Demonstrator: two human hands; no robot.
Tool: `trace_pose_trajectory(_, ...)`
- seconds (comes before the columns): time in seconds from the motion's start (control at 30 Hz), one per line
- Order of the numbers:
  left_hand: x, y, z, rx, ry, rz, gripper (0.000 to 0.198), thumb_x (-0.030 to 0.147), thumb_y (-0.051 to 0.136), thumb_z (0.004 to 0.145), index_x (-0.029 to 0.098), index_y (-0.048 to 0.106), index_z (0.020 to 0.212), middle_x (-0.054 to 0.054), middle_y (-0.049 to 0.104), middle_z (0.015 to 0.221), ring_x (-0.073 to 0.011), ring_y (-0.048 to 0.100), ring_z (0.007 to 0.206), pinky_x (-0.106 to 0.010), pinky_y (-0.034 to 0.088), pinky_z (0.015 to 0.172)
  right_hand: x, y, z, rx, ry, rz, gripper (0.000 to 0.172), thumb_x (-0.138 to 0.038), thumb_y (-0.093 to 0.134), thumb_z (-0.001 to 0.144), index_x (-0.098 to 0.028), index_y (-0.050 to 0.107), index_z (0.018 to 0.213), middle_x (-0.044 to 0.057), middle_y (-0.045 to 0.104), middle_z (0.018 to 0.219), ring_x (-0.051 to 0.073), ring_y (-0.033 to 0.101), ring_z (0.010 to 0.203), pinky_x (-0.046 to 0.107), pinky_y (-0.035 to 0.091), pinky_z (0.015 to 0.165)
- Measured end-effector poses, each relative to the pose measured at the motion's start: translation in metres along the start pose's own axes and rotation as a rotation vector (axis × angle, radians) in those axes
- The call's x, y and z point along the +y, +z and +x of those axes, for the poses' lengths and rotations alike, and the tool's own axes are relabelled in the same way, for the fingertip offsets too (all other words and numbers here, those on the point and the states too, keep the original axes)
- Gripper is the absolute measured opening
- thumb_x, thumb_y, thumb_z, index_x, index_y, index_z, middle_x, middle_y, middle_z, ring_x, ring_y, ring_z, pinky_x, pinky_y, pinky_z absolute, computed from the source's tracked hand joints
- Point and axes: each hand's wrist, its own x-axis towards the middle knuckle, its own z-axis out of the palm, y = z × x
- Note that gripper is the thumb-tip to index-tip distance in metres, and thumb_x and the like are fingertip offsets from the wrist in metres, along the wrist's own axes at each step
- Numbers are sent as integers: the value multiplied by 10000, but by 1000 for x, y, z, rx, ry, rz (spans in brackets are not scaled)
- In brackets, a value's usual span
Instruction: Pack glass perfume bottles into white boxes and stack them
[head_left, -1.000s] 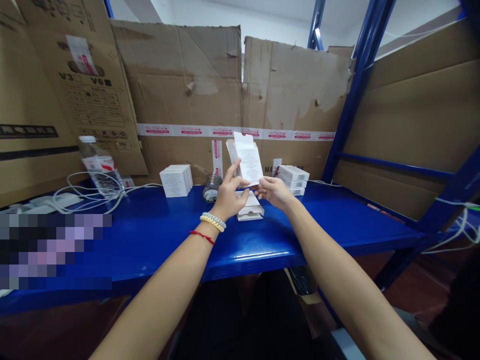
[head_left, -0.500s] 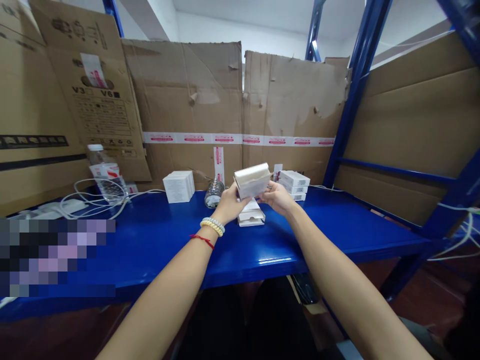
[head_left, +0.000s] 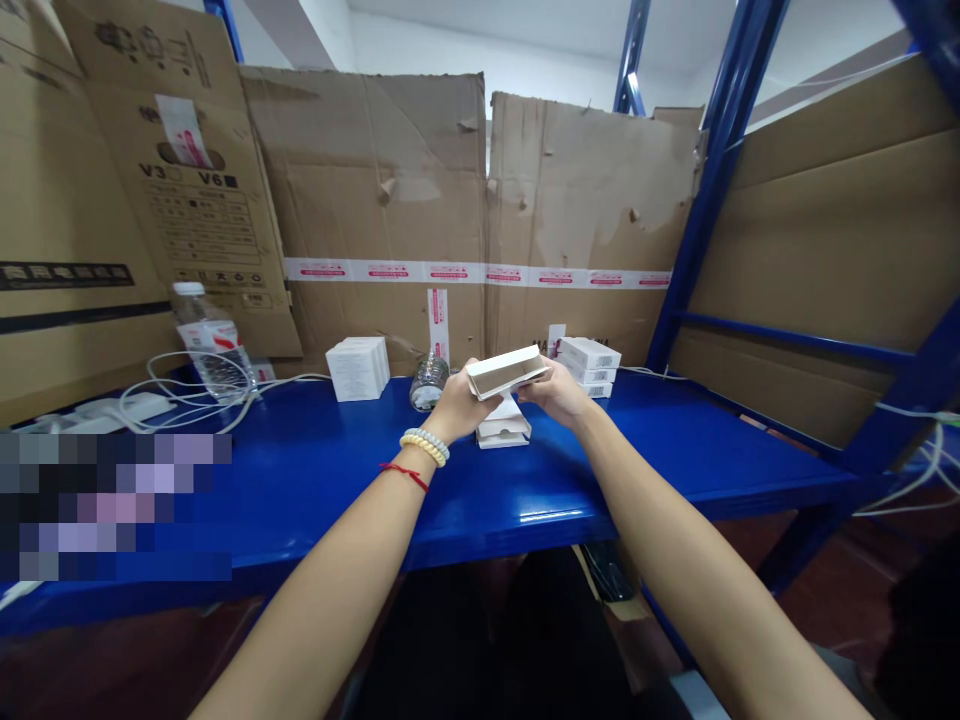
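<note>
I hold a flat white box (head_left: 507, 371) between both hands, my left hand (head_left: 452, 405) gripping its left end and my right hand (head_left: 556, 391) its right end. It sits just above a small stack of white boxes (head_left: 504, 430) on the blue shelf (head_left: 315, 470). The box is tilted, and its near side looks open, though I can't be sure. A clear jar (head_left: 427, 382) stands beside my left hand. Further left are a white carton (head_left: 358, 368), a water bottle (head_left: 204, 340) and white cables (head_left: 180, 395).

The small white box (head_left: 506, 371) looks like smooth matt card, the blue surface (head_left: 315, 470) is glossy painted metal, and the far cardboard sheets (head_left: 375, 200) are rough, torn and matt.
</note>
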Motion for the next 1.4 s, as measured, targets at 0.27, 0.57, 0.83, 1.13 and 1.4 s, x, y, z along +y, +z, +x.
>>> trace_pose_trajectory(0.27, 3, -1, -1, -18, -83, 23, 353, 126, 665, 684, 175, 608, 1029, -78, 716, 1020, -243, 679, 967, -345, 544, 835, 6, -8, 5, -49, 17, 69, 458, -100, 800, 498, -193, 618, 908, -12, 686, 735, 125, 634, 677, 264, 537, 647)
trace_pose_trajectory(0.57, 0, 1, -1, -16, -85, -6, 272, 141, 645, 715, 173, 553, 969, -53, 682, 890, -214, 662, 940, -323, 513, 842, 3, -15, 3, -127, 39, 136, 469, -50, 725, 557, -218, 624, 983, -1, 714, 830, 150, 668, 751, 338, 575, 776)
trace_pose_trajectory(0.83, 17, -5, 0, -13, -190, 163, 225, 103, 632, 697, 192, 509, 862, -39, 664, 823, -200, 647, 803, -283, 480, 712, -5, -9, -2, -131, 18, 222, 394, -236, 547, 621, -240, 649, 1002, 16, 713, 944, 204, 631, 889, 400, 531, 840)
trace_pose_trajectory(1.13, 17, -9, -1, -41, -297, 292, 215, 71, 591, 716, 203, 491, 854, -56, 672, 855, -229, 643, 849, -286, 448, 698, -11, -5, -7, -164, -17, 207, 431, -293, 593, 614, -226, 674, 1032, 31, 681, 1163, 217, 610, 992, 328, 520, 763)
trace_pose_trajectory(1.4, 18, -10, 1, -53, -317, 275, 250, 52, 596, 673, 205, 488, 838, -41, 660, 849, -212, 628, 839, -283, 445, 709, -10, -8, -5, -179, -36, 176, 406, -256, 630, 590, -216, 682, 991, 44, 700, 1099, 222, 628, 962, 342, 542, 746)
